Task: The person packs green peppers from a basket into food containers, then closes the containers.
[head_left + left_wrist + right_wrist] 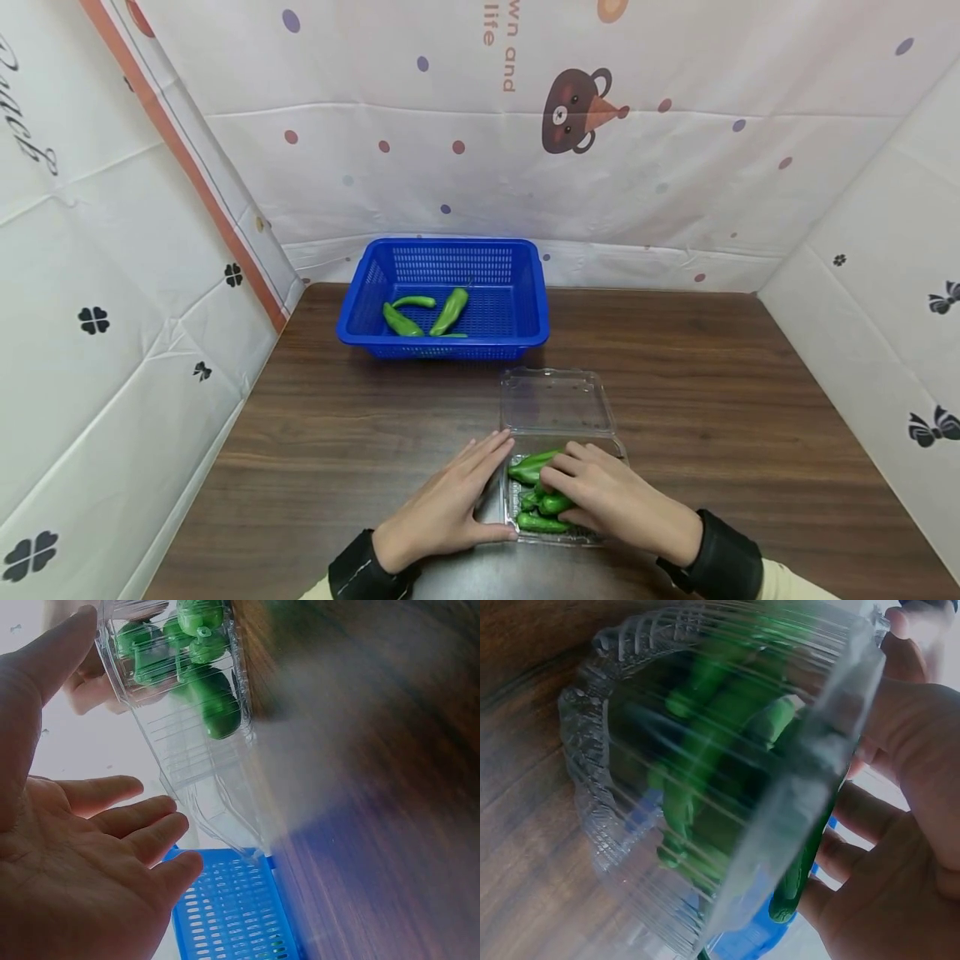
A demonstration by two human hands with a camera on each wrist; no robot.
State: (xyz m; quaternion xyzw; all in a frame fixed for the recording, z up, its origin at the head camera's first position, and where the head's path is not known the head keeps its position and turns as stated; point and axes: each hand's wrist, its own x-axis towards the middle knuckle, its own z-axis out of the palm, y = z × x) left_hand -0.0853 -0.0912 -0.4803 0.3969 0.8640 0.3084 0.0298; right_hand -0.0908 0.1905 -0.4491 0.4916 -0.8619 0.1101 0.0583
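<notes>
A clear plastic clamshell box (510, 508) lies on the table, its lid (555, 400) folded back away from the person. Several green peppers (542, 523) fill its base, and they show through the wall in both wrist views. My left hand (453, 500) steadies the box's left side, with fingers straight and thumb at the near corner. Over the base, my right hand (611, 492) has its fingers bent around a green pepper (799, 881), seen along the box rim in the right wrist view. The fingertips are partly hidden there.
Behind the box stands a blue plastic basket (442, 346) holding a few green peppers (450, 312). The wooden table (330, 450) is bounded by printed white cloth (420, 183) at the back and both sides.
</notes>
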